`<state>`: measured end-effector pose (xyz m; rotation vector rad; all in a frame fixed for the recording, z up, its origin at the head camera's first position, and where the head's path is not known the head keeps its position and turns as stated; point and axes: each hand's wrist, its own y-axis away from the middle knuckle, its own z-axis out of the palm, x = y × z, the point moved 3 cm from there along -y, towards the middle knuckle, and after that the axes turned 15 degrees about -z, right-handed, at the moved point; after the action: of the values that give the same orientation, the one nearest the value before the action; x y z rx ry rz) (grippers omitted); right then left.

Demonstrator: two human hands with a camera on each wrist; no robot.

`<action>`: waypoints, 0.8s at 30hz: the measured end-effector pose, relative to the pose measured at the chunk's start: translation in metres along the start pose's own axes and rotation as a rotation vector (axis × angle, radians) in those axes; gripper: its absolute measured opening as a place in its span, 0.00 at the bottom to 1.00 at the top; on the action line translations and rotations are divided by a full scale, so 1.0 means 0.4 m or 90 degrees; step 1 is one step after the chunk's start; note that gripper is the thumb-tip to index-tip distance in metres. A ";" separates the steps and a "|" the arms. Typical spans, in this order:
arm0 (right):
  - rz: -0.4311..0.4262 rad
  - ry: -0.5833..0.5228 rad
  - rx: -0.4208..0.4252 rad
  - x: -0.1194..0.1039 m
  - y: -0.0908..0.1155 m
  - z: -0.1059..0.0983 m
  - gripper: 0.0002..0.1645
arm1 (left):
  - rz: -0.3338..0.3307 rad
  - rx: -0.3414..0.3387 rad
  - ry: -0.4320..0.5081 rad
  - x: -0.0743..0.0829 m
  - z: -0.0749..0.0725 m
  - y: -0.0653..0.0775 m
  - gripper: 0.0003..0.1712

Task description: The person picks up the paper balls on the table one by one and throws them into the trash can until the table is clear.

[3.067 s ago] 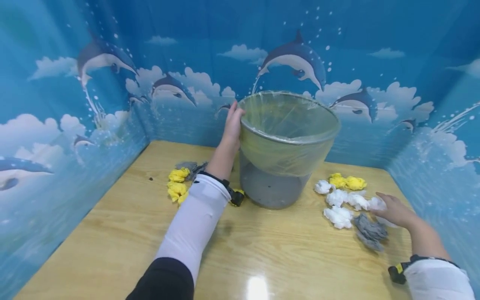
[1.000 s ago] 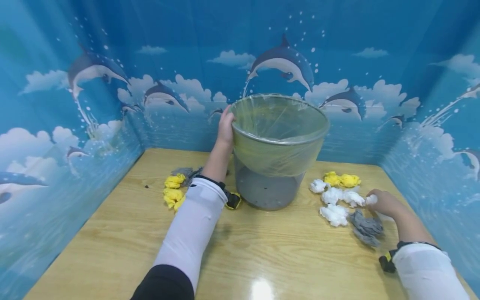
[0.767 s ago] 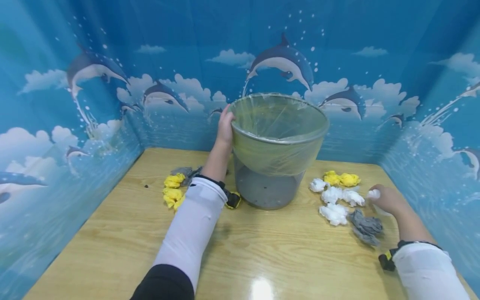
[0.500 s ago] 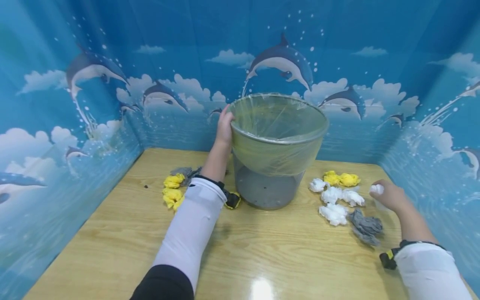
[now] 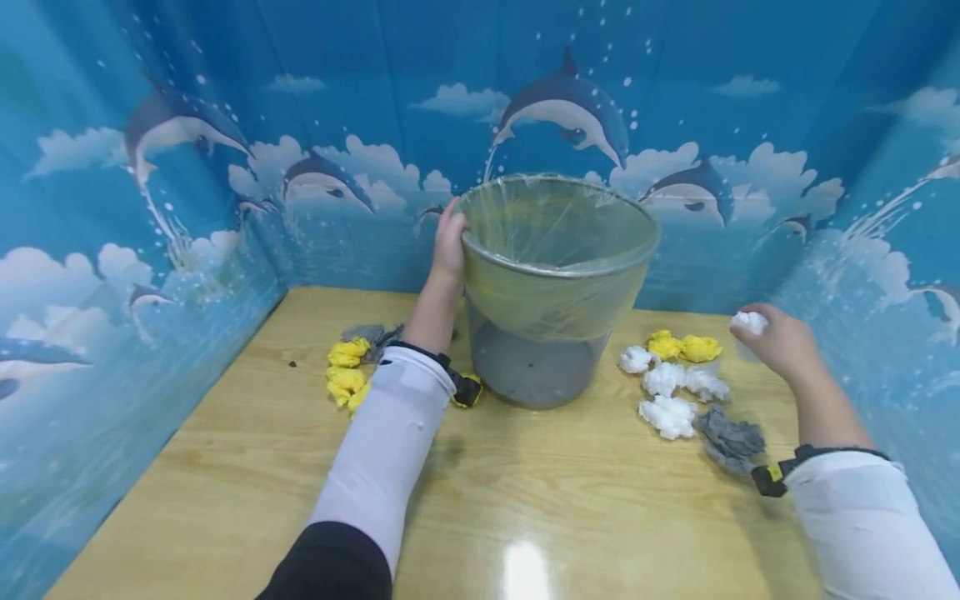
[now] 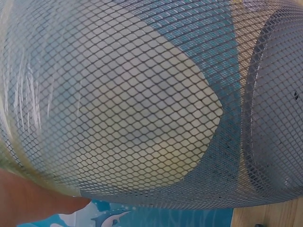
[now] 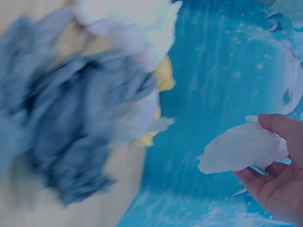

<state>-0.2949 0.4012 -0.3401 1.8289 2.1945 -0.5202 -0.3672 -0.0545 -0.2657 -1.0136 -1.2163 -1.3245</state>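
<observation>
A wire-mesh wastebasket (image 5: 536,367) with a thin translucent yellowish bag (image 5: 555,304) folded over its rim stands on the wooden table. My left hand (image 5: 448,242) grips the basket's rim on its left side; in the left wrist view, the thumb (image 6: 52,196) lies against the bag and mesh. Over the table's right edge, my right hand (image 5: 783,342) holds a crumpled white tissue (image 7: 241,147) between thumb and fingers, raised above the pile. Below and left of that hand lie several white crumpled pieces (image 5: 670,417), yellow ones (image 5: 699,348) and grey crumpled material (image 5: 731,440).
More yellow crumpled pieces (image 5: 347,383) and grey ones (image 5: 378,340) lie left of the basket, partly behind my left forearm. A small dark speck (image 5: 292,363) is on the tabletop (image 5: 570,500). Dolphin-printed curtains (image 5: 375,100) enclose the table at the back and both sides.
My right hand has closed on a white tissue at the right of the pile and lifted it up, away from the others. The left hand keeps its grip on the basket's rim.
</observation>
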 end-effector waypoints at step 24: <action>-0.100 -0.050 0.163 -0.332 -0.142 -0.173 0.41 | -0.012 0.001 0.008 0.002 0.000 -0.001 0.39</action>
<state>-0.3223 0.3022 -0.2175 1.7248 2.3198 -0.9270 -0.3675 -0.0546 -0.2649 -0.9930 -1.2200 -1.3423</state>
